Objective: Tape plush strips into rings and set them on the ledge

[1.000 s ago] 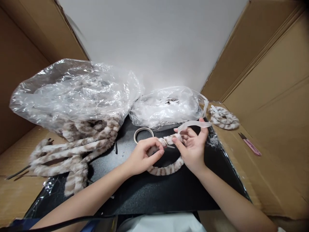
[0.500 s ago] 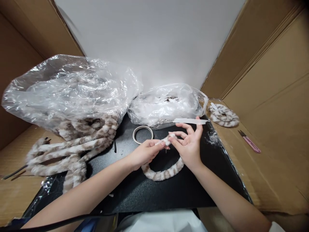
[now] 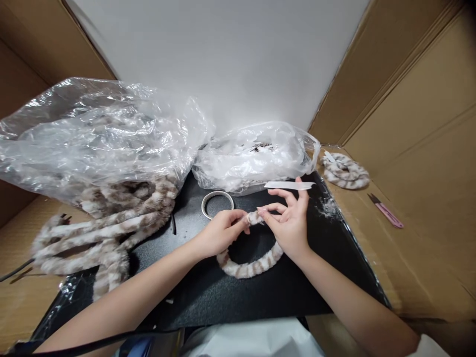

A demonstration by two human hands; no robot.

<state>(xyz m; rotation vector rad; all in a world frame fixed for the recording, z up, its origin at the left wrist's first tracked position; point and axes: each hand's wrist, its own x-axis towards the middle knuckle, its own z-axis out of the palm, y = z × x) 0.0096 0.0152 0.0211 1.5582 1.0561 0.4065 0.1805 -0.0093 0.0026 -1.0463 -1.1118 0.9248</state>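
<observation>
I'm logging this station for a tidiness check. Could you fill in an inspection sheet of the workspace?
Surface: black tabletop, with white fluff near its right edge.
Job's things: brown-and-white furry loop; white strip.
Clutter: furry lengths and large clear bag at left; smaller clear bag at the back; pale hoop; coiled furry bundle and pink-handled cutter at right.
Grip: left hand pinches the loop's far side; right hand pinches it too and bears the strip.
Cables: black cord low at left, ends not clear.
Surroundings: cardboard panels on both sides, pale wall behind.
</observation>
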